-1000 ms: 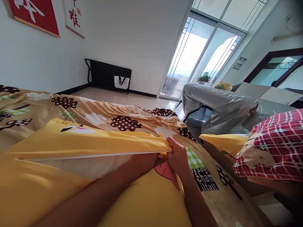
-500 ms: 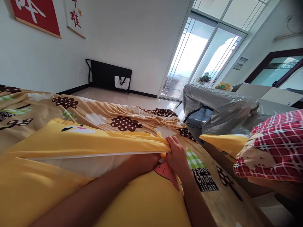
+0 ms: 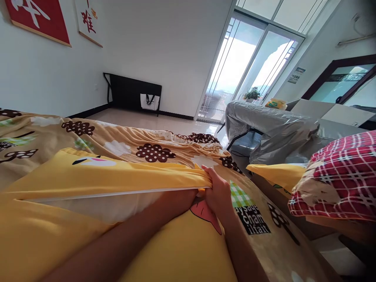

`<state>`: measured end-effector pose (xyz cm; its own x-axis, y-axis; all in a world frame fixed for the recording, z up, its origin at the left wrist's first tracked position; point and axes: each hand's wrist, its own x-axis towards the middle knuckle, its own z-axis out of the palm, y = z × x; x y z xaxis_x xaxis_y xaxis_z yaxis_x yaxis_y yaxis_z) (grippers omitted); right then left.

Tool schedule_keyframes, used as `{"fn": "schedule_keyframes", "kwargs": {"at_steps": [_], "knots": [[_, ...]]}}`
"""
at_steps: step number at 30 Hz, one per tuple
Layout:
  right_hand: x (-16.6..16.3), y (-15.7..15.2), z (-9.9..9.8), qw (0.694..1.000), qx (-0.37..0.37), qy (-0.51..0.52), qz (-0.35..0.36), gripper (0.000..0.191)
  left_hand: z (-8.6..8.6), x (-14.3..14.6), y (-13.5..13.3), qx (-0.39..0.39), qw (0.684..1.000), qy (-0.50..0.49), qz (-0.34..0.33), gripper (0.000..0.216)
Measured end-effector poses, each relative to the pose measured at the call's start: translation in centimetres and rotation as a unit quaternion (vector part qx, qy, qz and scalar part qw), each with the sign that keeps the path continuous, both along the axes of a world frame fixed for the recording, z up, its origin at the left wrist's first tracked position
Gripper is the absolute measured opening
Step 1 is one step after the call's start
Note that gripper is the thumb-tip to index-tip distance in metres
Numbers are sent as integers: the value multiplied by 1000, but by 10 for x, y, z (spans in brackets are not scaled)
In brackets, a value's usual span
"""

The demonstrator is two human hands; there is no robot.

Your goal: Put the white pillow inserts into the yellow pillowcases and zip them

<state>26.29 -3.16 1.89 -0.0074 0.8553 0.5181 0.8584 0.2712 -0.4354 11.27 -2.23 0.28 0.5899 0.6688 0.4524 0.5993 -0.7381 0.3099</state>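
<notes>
A yellow pillowcase (image 3: 96, 178) lies across the bed with its long opening gaping, and a white pillow (image 3: 111, 207) shows inside. My right hand (image 3: 216, 192) is shut on the bunched corner of the pillowcase at the right end of the opening. My left forearm (image 3: 141, 231) runs into that same corner. My left hand sits inside the opening at the corner and is hidden by the fabric. An orange carrot print (image 3: 205, 213) lies just below my right hand.
A tan blanket (image 3: 152, 149) with brown flower prints covers the bed. A red plaid pillow (image 3: 337, 180) and another yellow pillow (image 3: 279, 174) lie at right. Beyond stand a grey plastic-covered table (image 3: 270, 129), a black folded table (image 3: 132, 92) against the wall, and a glass sliding door (image 3: 243, 66).
Both hands stay at the pillowcase corner. The view has tilted slightly, so everything sits a little lower-left than before.
</notes>
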Motion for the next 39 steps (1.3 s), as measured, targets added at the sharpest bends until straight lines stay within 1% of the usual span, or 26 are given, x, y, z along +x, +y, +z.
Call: {"fn": "schedule_keyframes", "kwargs": {"at_steps": [2,6,9,12,16,19,24,28,31,34,39], "knots": [[1,1,-1,1000,1,19,17,56,0,1,0,6,1000,-2,7,36],[1,3,-2,1000,-6,-3,3,46,-4,1,1,17,1000,-7,18,40],[1,3,-3,1000,3,-15,-11,42,-7,2,3,13,1000,-23,11,41],[1,3,-4,1000,15,-14,-6,40,-9,3,7,8,999,-47,4,40],[1,5,-5,999,29,-15,-6,38,-12,3,11,-21,999,-26,7,40],[0,6,-4,999,50,-3,-2,39,-12,3,10,-16,1000,-22,16,38],[-2,6,-1,996,11,81,46,36,-8,3,10,1,1000,-3,1,37],[-2,9,-5,989,-6,127,69,34,-5,3,10,-15,1000,18,-7,27],[-2,12,-8,983,-21,157,89,33,-7,3,10,-22,1000,8,-7,29],[-2,13,-7,982,-30,164,92,31,-11,4,12,-23,1000,-14,-1,36],[-2,8,-2,988,-31,127,85,30,-11,4,12,-10,999,-38,2,39]]}}
